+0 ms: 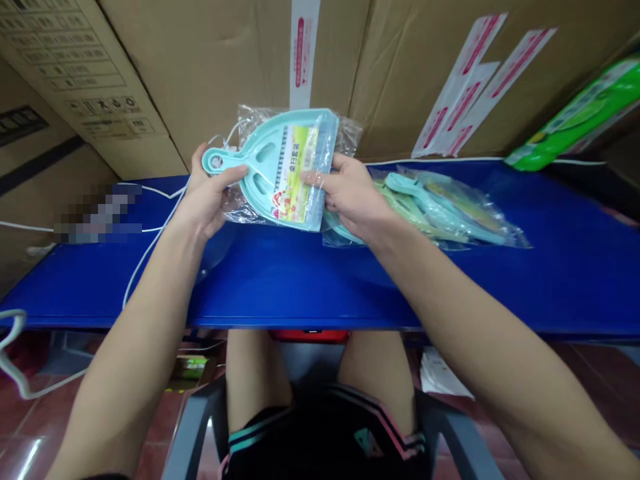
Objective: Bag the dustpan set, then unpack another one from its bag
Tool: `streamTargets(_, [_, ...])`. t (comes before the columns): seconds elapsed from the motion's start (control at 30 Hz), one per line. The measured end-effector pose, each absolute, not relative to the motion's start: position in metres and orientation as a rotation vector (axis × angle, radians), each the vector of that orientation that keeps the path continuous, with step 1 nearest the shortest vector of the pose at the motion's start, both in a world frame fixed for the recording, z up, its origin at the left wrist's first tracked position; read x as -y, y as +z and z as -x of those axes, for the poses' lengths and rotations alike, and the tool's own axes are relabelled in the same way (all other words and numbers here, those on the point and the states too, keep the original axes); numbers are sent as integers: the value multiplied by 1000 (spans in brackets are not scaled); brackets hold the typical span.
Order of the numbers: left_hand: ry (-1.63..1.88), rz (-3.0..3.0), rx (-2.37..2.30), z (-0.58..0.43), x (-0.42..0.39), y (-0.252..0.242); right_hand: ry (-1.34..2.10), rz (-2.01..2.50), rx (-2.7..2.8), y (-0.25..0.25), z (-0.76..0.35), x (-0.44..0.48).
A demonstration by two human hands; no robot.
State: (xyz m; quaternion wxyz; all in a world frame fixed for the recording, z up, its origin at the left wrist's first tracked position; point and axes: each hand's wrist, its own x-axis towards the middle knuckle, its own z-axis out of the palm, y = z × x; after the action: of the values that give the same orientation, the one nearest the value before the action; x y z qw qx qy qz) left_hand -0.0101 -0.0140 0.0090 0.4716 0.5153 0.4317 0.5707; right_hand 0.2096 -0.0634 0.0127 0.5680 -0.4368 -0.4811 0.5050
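A light blue plastic dustpan set (273,163) in a clear bag, with a yellow-green label card, is held up above the blue table (300,287). My left hand (205,200) grips its round-ended handle, thumb on top. My right hand (353,197) pinches the bag's right edge by the label. Behind my right hand, a pile of similar bagged dustpan sets (440,203) in blue and green lies on the table.
Large cardboard boxes (215,60) stand along the table's far edge. A green packet (580,117) leans at the far right. A white cord (150,227) trails across the table's left part. My knees and a grey chair show under the front edge.
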Motion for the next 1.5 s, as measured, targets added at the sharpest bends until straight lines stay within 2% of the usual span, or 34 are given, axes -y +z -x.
streamTargets(0.1, [1473,-1007,-993,-3,28,17,1112,1033,1218,4,-216,57])
streamTargets(0.3, [1506,-914,-770,-18,32,15,1108,1072,1210,7,-214,60])
streamTargets(0.47, [1562,-914,-848,-20,32,17,1132,1106,1103,17,-205,67])
streamTargets(1.0, [1333,-1029,-874,-15,38,15,1033,1044,1187,5,-217,56])
streamTargets(1.27, [1468,-1017,-839,-16,31,11,994,1126,1227,11,-218,62])
streamTargets(1.5, [1436,-1049,-900,-12,35,16,971,1209,1133,27,-210,74])
